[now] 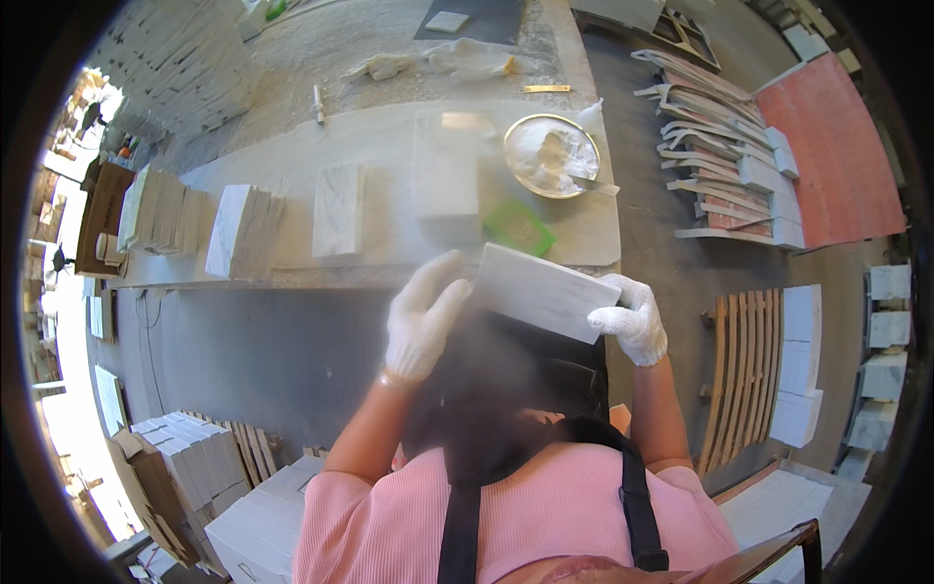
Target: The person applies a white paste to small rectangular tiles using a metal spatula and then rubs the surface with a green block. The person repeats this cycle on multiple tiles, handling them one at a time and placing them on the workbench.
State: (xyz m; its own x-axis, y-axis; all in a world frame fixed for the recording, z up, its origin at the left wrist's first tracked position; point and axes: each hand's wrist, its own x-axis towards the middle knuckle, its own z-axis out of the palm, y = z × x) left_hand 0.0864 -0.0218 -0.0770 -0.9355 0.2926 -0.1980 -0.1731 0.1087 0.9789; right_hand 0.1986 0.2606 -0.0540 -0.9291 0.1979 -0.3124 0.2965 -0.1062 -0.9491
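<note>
A white marble tile with faint grey veining [545, 292] is tilted in front of me, just off the table's near edge. My right hand [632, 319], in a white knit glove, grips its right end, thumb on the face. My left hand [423, 316], gloved too, is beside the tile's left end with thumb and fingers apart; it looks clear of the tile. Beyond the tile lies a green pad [519, 230]. Further off stands a round bowl of white paste or powder [552, 156], a putty knife [595, 185] resting across its rim. A hazy tile stack [447, 175] stands left of it.
More marble tiles [338, 209] stand in stacks along the table [292, 175] to the left. White cloths [467, 60] lie at the back. On the right are a slatted pallet [744, 380], foam strips [715, 146] and a red sheet [837, 156]. White boxes [263, 526] fill the lower left.
</note>
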